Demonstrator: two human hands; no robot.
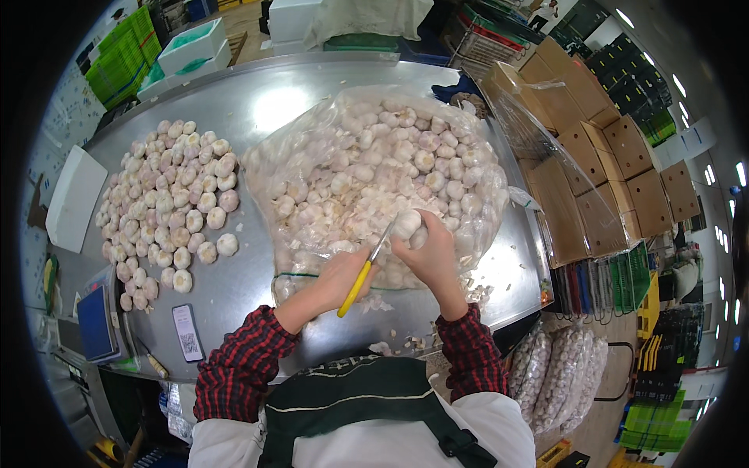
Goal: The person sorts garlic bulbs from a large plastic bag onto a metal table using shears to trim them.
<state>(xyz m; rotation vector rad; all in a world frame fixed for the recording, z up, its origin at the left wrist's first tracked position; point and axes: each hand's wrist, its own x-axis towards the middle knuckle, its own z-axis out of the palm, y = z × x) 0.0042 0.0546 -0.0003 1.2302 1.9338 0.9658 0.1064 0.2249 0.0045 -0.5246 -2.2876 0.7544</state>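
My right hand [431,253] is closed around a white garlic bulb [406,224] above the open plastic bag. My left hand [342,274] grips a yellow-handled cutting tool [355,290]; whether it is scissors or a knife I cannot tell. Its metal blade points up to the bulb and appears to meet its near side. Beneath both hands, the big clear bag [269,168] lies spread on the metal table, full of garlic bulbs [367,168]. Loose papery skins [355,207] cover the bulbs in its middle.
Left on the metal table [234,285] spreads a pile of garlic bulbs [168,195], with a phone [186,332] and a wooden-handled tool [156,365] nearer me. Cardboard boxes [597,175] stand beyond the right edge. Filled garlic sacks [558,374] sit low at the right.
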